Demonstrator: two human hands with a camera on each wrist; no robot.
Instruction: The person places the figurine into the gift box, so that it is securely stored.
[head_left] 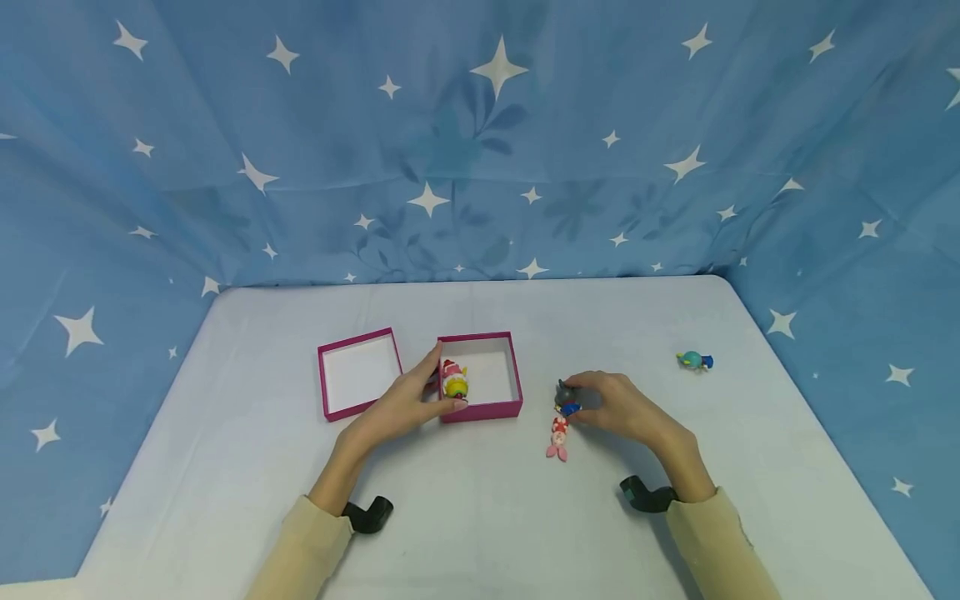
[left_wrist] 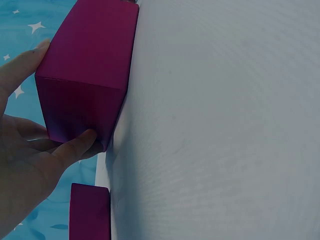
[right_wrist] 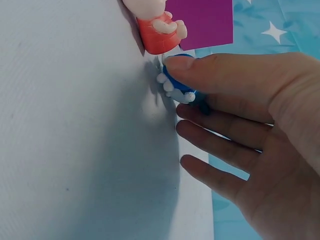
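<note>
My left hand [head_left: 405,402] grips the left side of a magenta box [head_left: 497,411] with a white inside; the left wrist view shows its fingers and thumb spread around a corner of the box [left_wrist: 90,45]. Inside, against the left wall, lies a toy figurine [head_left: 454,380] in red, white and yellow. With thumb and fingertips, my right hand [head_left: 617,406] pinches a small figurine [head_left: 566,395] with a grey head and blue clothes, low over the table. Right beside it lies a pink-eared figurine in red [head_left: 558,435], its red body [right_wrist: 159,37] close to my thumb.
A magenta-rimmed box lid [head_left: 358,374], white inside, lies left of the box. At the right of the white table [head_left: 495,517] lies a teal and blue figurine [head_left: 694,361]. A blue curtain [head_left: 450,150] with white stars hangs around the table's back and sides.
</note>
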